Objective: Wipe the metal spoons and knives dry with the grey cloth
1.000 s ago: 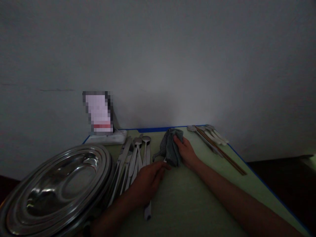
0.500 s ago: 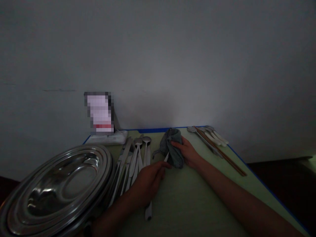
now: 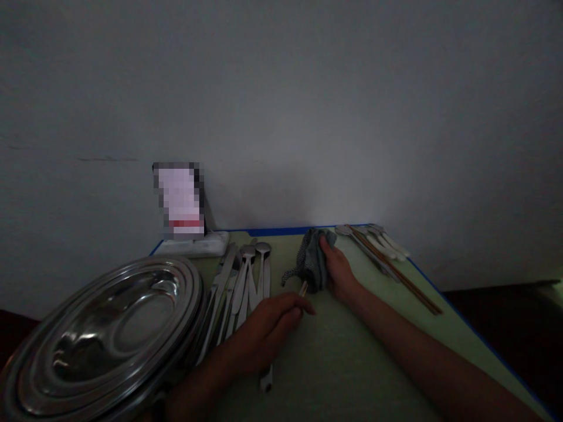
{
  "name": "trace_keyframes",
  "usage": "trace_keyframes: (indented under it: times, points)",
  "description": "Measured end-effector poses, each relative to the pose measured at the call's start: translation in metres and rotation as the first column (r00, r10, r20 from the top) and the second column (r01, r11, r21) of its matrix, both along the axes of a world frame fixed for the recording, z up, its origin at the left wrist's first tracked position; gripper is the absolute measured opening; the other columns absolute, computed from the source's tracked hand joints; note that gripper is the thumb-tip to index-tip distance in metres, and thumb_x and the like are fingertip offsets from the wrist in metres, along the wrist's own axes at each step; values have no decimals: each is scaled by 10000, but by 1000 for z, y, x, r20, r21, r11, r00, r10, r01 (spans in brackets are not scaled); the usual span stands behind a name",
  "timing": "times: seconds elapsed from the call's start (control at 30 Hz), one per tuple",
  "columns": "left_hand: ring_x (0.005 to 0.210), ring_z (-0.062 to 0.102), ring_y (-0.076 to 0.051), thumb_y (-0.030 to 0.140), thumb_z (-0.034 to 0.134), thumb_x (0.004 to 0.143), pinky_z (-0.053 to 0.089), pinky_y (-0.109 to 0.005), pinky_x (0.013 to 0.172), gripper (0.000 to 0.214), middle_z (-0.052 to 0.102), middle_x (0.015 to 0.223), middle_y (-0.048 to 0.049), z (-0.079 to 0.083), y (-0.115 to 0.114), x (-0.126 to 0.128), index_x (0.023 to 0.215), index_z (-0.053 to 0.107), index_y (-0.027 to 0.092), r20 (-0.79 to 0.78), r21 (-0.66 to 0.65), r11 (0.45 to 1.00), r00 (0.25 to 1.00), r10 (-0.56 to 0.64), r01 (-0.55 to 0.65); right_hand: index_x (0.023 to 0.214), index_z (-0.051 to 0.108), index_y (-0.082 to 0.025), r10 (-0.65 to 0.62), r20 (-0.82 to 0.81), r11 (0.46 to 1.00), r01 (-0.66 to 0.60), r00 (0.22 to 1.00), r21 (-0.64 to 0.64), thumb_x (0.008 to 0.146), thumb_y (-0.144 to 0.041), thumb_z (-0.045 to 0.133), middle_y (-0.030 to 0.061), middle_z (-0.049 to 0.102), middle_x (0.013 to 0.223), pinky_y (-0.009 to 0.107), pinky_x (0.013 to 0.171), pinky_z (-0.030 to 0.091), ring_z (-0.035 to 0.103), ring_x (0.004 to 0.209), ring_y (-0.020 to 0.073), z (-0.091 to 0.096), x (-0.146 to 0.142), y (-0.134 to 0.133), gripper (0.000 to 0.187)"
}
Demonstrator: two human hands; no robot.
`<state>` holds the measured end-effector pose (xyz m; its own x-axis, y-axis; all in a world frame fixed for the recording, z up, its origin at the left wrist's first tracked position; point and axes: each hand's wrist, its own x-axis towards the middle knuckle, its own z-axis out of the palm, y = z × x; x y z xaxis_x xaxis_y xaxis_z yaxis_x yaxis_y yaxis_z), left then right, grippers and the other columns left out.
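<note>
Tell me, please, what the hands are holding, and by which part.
The left hand grips a utensil around its middle; the right hand clutches a bunched grey cloth wrapped over its far end.

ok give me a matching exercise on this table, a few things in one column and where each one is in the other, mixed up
Things:
1. cloth
2. steel plates
3. chopsticks
4. utensil

Places:
A. along the far right edge of the table
B. gripped by the left hand
C. stacked at the near left
D. bunched in the right hand

Pairs: 1-D, 2-C, 3-A, 4-B
</note>
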<state>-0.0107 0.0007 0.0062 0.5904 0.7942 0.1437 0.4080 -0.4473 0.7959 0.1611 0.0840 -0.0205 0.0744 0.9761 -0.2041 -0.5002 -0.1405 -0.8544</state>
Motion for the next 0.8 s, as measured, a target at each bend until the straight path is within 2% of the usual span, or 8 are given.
trace_keyframes:
  times: [0.1,0.17,0.37,0.5,0.6,0.8]
  points:
    - [876,565,-143,216,333,926,425,-256,803,275,610,936,-19,2,0,0,1052,577,224,-31,28,993,993,-118,119,805,601,-203,-15,-51,1000,14,999,-9,672,-499,648,49,705,819,301,664,526,649,833,206,0,0,1,327]
    - [919,559,-144,205,355,923,419,-256,828,263,612,972,-29,0,1,2,1058,580,217,-53,50,987,987,-151,153,811,606,-200,-10,-70,1000,8,998,-23,676,-490,647,47,704,806,308,670,525,649,831,209,-1,-2,-2,323]
    - [939,559,-140,202,393,920,426,-256,842,263,612,1002,-35,-12,4,6,1096,586,222,-69,72,994,994,-80,85,700,614,-185,85,-52,996,-86,995,-9,638,-430,698,16,680,641,316,694,520,656,767,206,3,-10,-15,267]
    - [936,565,-147,216,393,921,434,-270,844,272,621,1008,-43,-13,6,6,1108,590,213,-62,75,997,998,-17,22,725,625,-168,129,-115,991,-131,985,-12,609,-400,727,18,680,631,318,699,526,659,762,210,4,-8,-13,279]
    - [906,571,-142,205,381,922,441,-264,829,278,626,973,-39,-12,9,6,1105,589,206,-56,90,996,998,9,-4,773,628,-176,96,-189,995,-99,977,-6,633,-349,719,20,697,689,318,721,532,659,805,207,1,-6,-6,241]
    - [876,571,-144,192,372,917,449,-262,797,289,618,931,-45,-13,6,5,1122,577,191,-101,191,979,994,-47,66,847,618,-192,-104,-250,994,107,963,1,749,-279,623,4,709,759,326,789,532,658,850,178,-6,0,8,130]
